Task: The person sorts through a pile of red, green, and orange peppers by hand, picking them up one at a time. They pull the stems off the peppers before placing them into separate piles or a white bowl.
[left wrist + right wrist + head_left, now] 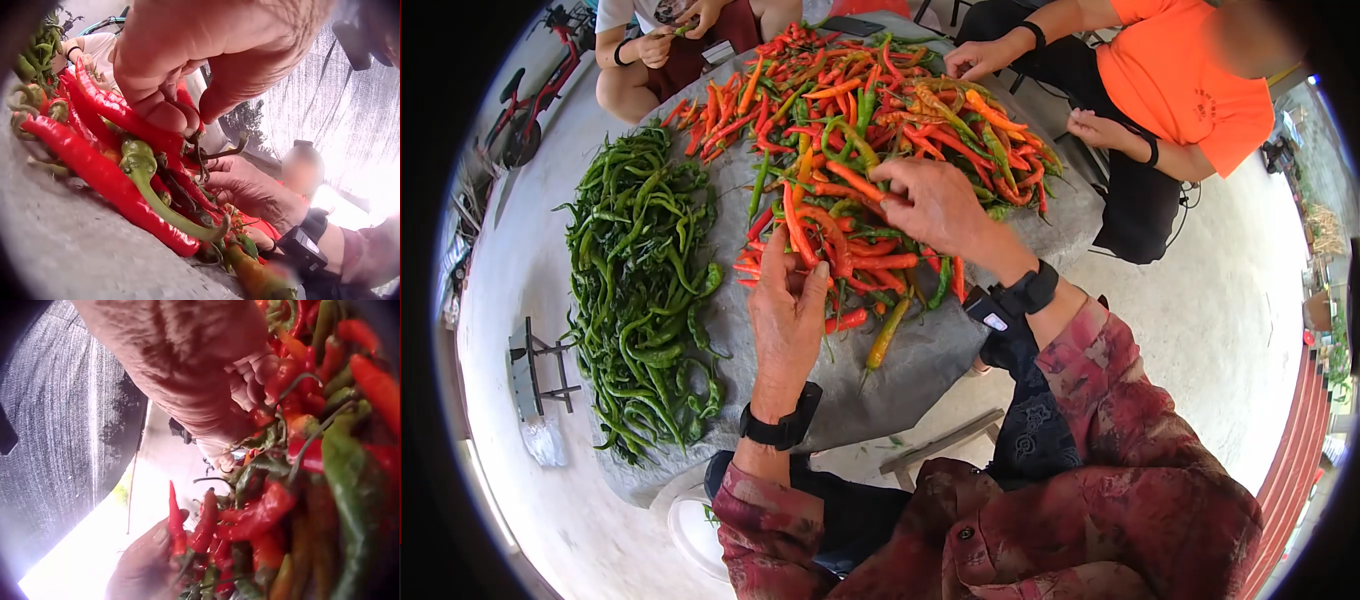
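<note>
A large heap of red, orange and green chili peppers [870,95] covers a grey sheet [795,425]. At the heap's near edge my left hand [785,315] pinches a red chili pepper [797,230] between thumb and fingers. The left wrist view shows its curled fingers close up, a red chili [190,103] between them and stems just below. To the right, my right hand [945,205] reaches over the heap and grips an orange-red chili pepper [852,181] at its near end. Its fingertips are partly hidden behind the hand in the right wrist view.
A long pile of green peppers [640,300] lies on the left of the sheet. Across it, a person in an orange shirt [1175,75] and another in white [615,15] have their hands by the heap. A small stool [540,370] stands at left.
</note>
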Available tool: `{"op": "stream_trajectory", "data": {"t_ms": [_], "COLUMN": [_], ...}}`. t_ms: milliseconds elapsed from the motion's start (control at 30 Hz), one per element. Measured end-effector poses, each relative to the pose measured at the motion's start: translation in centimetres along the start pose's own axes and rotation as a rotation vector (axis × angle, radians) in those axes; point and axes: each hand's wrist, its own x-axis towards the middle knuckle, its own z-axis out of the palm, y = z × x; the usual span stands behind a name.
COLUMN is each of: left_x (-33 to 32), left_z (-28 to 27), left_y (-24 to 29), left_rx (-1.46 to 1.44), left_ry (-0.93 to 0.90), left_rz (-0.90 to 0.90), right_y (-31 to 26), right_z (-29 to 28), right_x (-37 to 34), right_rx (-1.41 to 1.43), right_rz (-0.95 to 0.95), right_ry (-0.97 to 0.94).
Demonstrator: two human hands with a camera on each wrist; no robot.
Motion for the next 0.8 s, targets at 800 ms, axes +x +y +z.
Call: {"op": "stream_trajectory", "data": {"t_ms": [800], "left_x": [-0.6], "left_z": [0.9], "left_y": [0.2], "left_rx": [0.35], "left_ry": [0.001], "left_rz": [0.223], "right_y": [0.8], "right_z": [-2.3], "right_x": [-1.4], "right_rx": [0.178], "right_rz": [-0.164], "right_ry": [0.409]}}
